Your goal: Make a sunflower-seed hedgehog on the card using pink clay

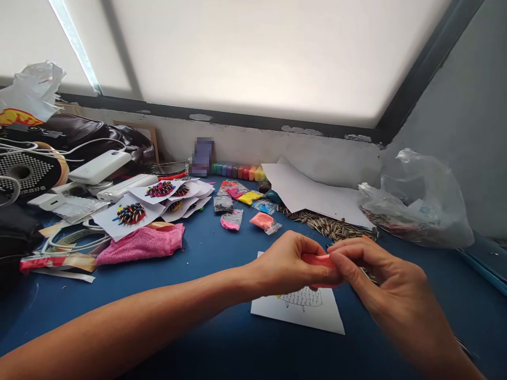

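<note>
Above a white sheet of paper [332, 319], both hands come together on a soft coral-red lump of modelling clay [318, 260]. My left hand [291, 264] is closed round the lump, thumb in front. The fingers of my right hand [382, 279] pinch its right end, partly hiding it. On the paper is a line drawing [303, 298] of a short-legged body filled with small marks, with a bit of yellow at its left; my hands cover its upper part. Beyond them lies an opened packet of coral clay [264, 221].
Striped sunflower seeds [328, 226] spill beneath white sheets [317, 192] at the back. Clay packets [250, 197] lie mid-table. To the left are seed-decorated cards [132, 214], a pink cloth [142, 245] and a power bank [101, 166]. A plastic bag [423, 206] stands right.
</note>
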Available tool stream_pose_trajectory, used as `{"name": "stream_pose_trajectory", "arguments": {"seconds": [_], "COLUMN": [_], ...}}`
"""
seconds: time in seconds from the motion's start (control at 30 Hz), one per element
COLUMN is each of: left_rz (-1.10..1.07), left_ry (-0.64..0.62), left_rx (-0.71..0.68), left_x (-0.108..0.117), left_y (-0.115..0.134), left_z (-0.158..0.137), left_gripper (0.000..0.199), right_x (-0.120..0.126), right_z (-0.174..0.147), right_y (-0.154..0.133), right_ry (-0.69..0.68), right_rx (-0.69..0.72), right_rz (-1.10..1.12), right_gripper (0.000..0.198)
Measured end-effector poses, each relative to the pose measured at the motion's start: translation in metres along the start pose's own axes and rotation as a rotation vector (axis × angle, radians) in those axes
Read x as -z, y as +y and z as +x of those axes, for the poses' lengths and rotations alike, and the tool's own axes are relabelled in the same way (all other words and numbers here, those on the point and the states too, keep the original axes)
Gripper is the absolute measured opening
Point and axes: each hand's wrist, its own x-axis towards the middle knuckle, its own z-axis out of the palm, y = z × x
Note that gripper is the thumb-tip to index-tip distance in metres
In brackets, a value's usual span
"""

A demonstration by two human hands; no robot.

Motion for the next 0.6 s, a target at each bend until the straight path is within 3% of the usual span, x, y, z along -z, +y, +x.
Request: {"name": "stream_pose_trajectory", "arguments": {"seconds": [0.17, 0.3, 0.43, 0.6], "left_rz": [-0.04, -0.044, 0.002, 0.03], "left_ry": [-0.01, -0.015, -0.005, 0.022], "left_rx": [-0.054, -0.072, -0.067, -0.18], "left_x": [0.008, 0.013, 0.013, 0.015], "left_y": [0.005, 0.013, 0.015, 0.014], "left_z": [0.001, -0.002, -0.003, -0.002], "left_gripper": [0.03, 0.031, 0.04, 0.04], "right_x": [0.006, 0.008, 0.006, 0.006], "right_z": [0.001, 0.0, -0.001, 0.0], "right_y": [0.0, -0.002, -0.003, -0.001], "right_ry": [0.021, -0.063, -0.05, -0.07], "right_rx": [-0.117, -0.096, -0.078, -0.059], "right_rz": [0.039, 0.033, 0.023, 0.031], "right_gripper": [0.042, 0.039, 0.038, 0.038]}}
